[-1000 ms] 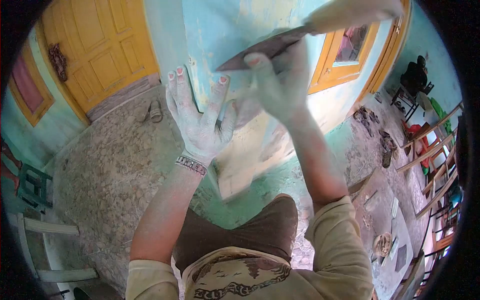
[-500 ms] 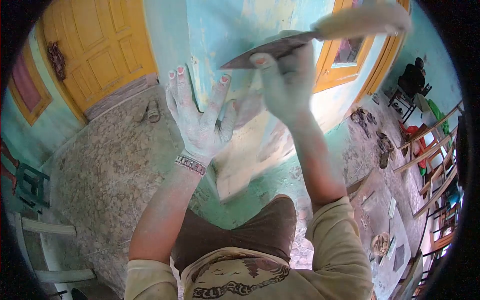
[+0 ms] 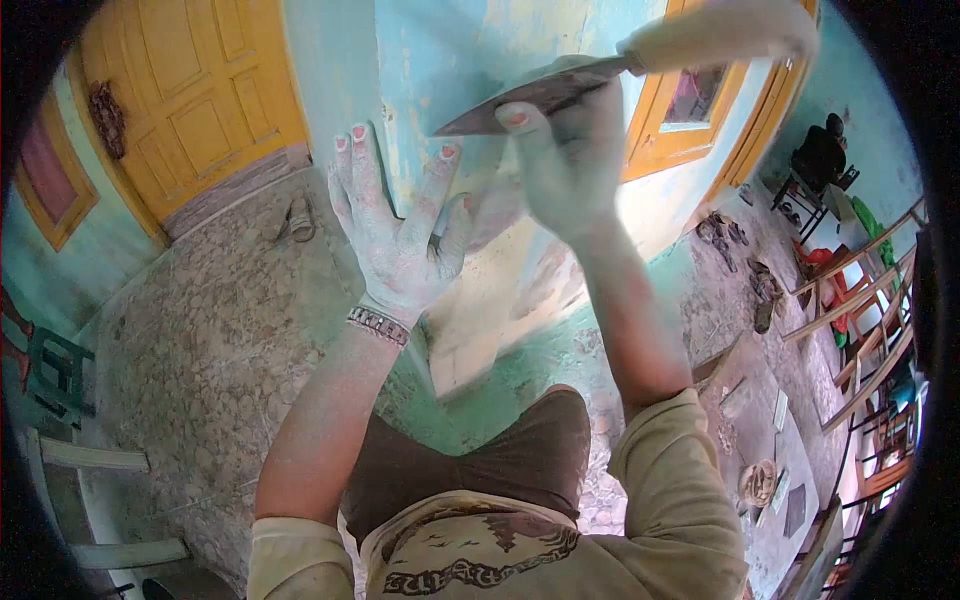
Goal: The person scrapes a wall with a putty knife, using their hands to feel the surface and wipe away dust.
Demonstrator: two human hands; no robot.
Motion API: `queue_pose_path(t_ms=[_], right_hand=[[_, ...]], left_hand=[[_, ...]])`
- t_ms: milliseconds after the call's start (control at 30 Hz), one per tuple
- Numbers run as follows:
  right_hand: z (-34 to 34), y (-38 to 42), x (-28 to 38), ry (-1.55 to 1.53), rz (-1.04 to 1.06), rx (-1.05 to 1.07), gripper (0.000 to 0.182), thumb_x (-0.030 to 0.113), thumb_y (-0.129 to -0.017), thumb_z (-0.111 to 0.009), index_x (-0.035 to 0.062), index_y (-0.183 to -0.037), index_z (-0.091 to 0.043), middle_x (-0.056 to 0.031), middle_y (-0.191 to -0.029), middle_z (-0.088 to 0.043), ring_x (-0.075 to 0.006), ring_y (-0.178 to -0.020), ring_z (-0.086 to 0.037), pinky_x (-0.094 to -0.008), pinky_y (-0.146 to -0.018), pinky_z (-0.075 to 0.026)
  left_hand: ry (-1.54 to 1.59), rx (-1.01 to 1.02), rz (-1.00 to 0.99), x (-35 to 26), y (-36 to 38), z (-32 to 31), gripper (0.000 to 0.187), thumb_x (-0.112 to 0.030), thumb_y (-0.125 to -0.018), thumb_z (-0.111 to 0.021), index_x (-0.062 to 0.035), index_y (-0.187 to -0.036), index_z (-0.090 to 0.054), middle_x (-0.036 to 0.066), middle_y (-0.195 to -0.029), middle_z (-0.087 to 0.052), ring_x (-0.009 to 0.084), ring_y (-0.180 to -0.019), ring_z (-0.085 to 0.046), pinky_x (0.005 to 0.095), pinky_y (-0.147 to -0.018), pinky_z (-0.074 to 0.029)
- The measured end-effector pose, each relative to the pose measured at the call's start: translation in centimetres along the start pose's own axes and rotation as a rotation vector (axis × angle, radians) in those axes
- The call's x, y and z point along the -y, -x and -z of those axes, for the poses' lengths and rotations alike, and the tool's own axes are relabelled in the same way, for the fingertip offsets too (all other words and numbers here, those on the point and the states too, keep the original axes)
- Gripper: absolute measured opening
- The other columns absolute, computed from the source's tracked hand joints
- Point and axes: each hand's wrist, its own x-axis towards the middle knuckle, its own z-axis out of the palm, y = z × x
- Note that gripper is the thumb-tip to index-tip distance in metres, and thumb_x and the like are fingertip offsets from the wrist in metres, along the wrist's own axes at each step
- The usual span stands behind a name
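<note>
Spread fingers of my left hand (image 3: 400, 245), dusted white, lie against or just in front of the corner of the pale blue wall (image 3: 430, 70); contact is hard to tell. A patterned bracelet (image 3: 378, 326) circles that wrist. In my right hand (image 3: 572, 175), also whitened and a little blurred, is a pointed trowel (image 3: 480, 121). The thumb presses along its dark metal blade, while the other fingers are mostly hidden behind it. Its pale, thick handle (image 3: 725, 45) sticks out to the upper right, and the blade tip points left above my left hand's fingertips.
A yellow panelled door (image 3: 195, 90) stands at the left. Yellow-framed windows (image 3: 690, 100) are at the right. Slippers (image 3: 298, 219) lie on the stone floor. At right are a board with tools (image 3: 770, 450), wooden rails (image 3: 855, 300) and a seated person (image 3: 822, 155). A green stool (image 3: 60, 370) stands far left.
The whole view has shifted slightly left. My right hand and the trowel have moved a little left; my left hand keeps its place at the wall corner.
</note>
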Motion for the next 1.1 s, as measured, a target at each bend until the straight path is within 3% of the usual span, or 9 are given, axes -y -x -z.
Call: queue_pose_path(t_ms=[100,367,467,567,667,767,900,1000,1100], right_hand=[[0.2,-0.2,-0.1,0.019,0.085,-0.021,0.031,0.000,-0.084,-0.065,-0.0007,-0.109,-0.046,-0.0120,-0.088,-0.068,-0.0173,-0.080,-0.068,-0.0294,-0.071,-0.054],[0.3,0.0,-0.1,-0.073,0.034,0.001,0.030,0.000,-0.090,-0.062,-0.0015,-0.112,-0.041,-0.0092,-0.095,-0.062,-0.0126,-0.084,-0.060,-0.0256,-0.077,-0.050],[0.3,-0.8,0.7,-0.232,0.092,-0.065,0.029,0.000,-0.091,-0.060,-0.0024,-0.112,-0.041,-0.0108,-0.095,-0.063,-0.0142,-0.085,-0.063,-0.0256,-0.076,-0.053],[0.4,0.2,-0.5,0.026,0.058,0.037,0.030,0.000,-0.091,-0.060,-0.0023,-0.113,-0.041,-0.0113,-0.097,-0.062,-0.0144,-0.087,-0.063,-0.0259,-0.078,-0.053],[0.3,0.2,0.1,-0.166,0.064,-0.064,0.032,0.001,-0.087,-0.064,-0.0015,-0.112,-0.044,-0.0125,-0.093,-0.066,-0.0161,-0.085,-0.066,-0.0274,-0.074,-0.053],[0.2,0.5,-0.8,-0.062,0.062,-0.014,0.033,0.001,-0.090,-0.063,-0.0004,-0.114,-0.041,-0.0104,-0.098,-0.061,-0.0140,-0.089,-0.059,-0.0260,-0.082,-0.048],[0.8,0.2,0.2,-0.113,0.019,-0.032,0.035,0.004,-0.089,-0.066,-0.0003,-0.114,-0.042,-0.0089,-0.098,-0.062,-0.0129,-0.089,-0.059,-0.0260,-0.081,-0.048],[1.0,0.4,0.0,0.149,-0.008,-0.053,0.035,0.003,-0.088,-0.067,-0.0005,-0.113,-0.043,-0.0083,-0.098,-0.062,-0.0123,-0.088,-0.060,-0.0257,-0.081,-0.049],[0.8,0.4,-0.8,0.042,0.102,-0.010,0.028,-0.003,-0.086,-0.062,-0.0009,-0.110,-0.046,-0.0105,-0.090,-0.066,-0.0157,-0.081,-0.066,-0.0276,-0.072,-0.053]], left_hand=[[0.010,-0.013,-0.003,0.0,-0.2,-0.1,0.049,-0.027,-0.081,-0.067,-0.0225,-0.129,-0.060,0.030,-0.147,-0.029,0.0505,-0.135,-0.028,0.0633,-0.107,-0.025],[0.016,-0.020,-0.002,0.0,-0.1,-0.1,0.047,-0.027,-0.081,-0.067,-0.0225,-0.128,-0.061,0.030,-0.147,-0.029,0.0506,-0.134,-0.028,0.0631,-0.107,-0.025],[-0.008,0.010,-0.018,0.0,-0.1,0.1,0.051,-0.023,-0.080,-0.065,-0.0157,-0.129,-0.059,0.033,-0.146,-0.027,0.0518,-0.135,-0.027,0.0621,-0.110,-0.023],[0.000,-0.002,-0.013,-0.2,-0.2,0.1,0.051,-0.023,-0.079,-0.066,-0.0157,-0.129,-0.059,0.033,-0.145,-0.028,0.0516,-0.135,-0.027,0.0623,-0.110,-0.023],[0.005,-0.010,-0.020,0.0,-0.1,0.0,0.052,-0.023,-0.079,-0.067,-0.0162,-0.130,-0.059,0.033,-0.145,-0.027,0.0516,-0.135,-0.027,0.0625,-0.110,-0.023],[-0.007,0.016,-0.001,-0.2,-0.1,0.2,0.054,-0.023,-0.078,-0.067,-0.0166,-0.131,-0.058,0.033,-0.146,-0.027,0.0517,-0.135,-0.027,0.0626,-0.110,-0.023],[-0.006,0.025,0.001,-0.3,-0.1,0.2,0.055,-0.023,-0.077,-0.067,-0.0166,-0.131,-0.057,0.033,-0.146,-0.026,0.0519,-0.135,-0.027,0.0626,-0.110,-0.024],[-0.011,0.027,0.002,-0.2,-0.1,0.3,0.056,-0.023,-0.077,-0.067,-0.0163,-0.131,-0.057,0.033,-0.146,-0.027,0.0521,-0.135,-0.027,0.0627,-0.110,-0.024],[0.001,-0.005,-0.015,0.0,-0.2,0.0,0.055,-0.023,-0.076,-0.067,-0.0163,-0.130,-0.058,0.034,-0.145,-0.028,0.0524,-0.135,-0.027,0.0626,-0.110,-0.024]])
